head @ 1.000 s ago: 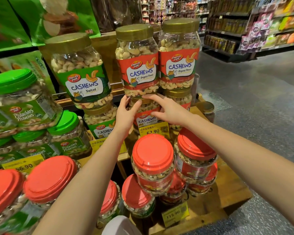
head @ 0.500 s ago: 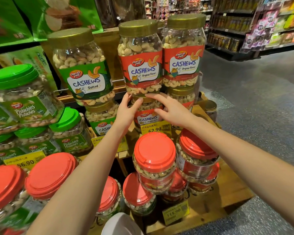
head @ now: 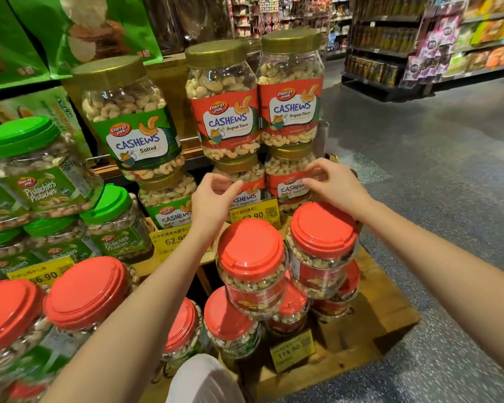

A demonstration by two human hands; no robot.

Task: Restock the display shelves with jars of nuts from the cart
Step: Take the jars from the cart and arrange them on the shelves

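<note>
A red-label cashew jar (head: 224, 112) with a gold lid stands stacked on a lower cashew jar (head: 245, 173), beside a matching red-label jar (head: 291, 94). My left hand (head: 213, 199) hovers just below and in front of the stacked jar, fingers loosely curled, holding nothing. My right hand (head: 336, 184) floats in front of the lower right jar (head: 285, 167), fingers also loosely curled and empty. Neither hand touches a jar. No cart is in view.
A green-label salted cashew jar (head: 128, 120) leans at the left. Pistachio jars with green lids (head: 38, 173) fill the far left. Red-lidded jars (head: 252, 257) stand below my hands on a wooden display base (head: 390, 312). Yellow price tags (head: 255, 212) hang on the shelf edge. The aisle floor (head: 434, 184) opens to the right.
Both hands have let go of the bottom of the stacked red-label jar and drawn back and apart. The jar stays standing on the lower one.
</note>
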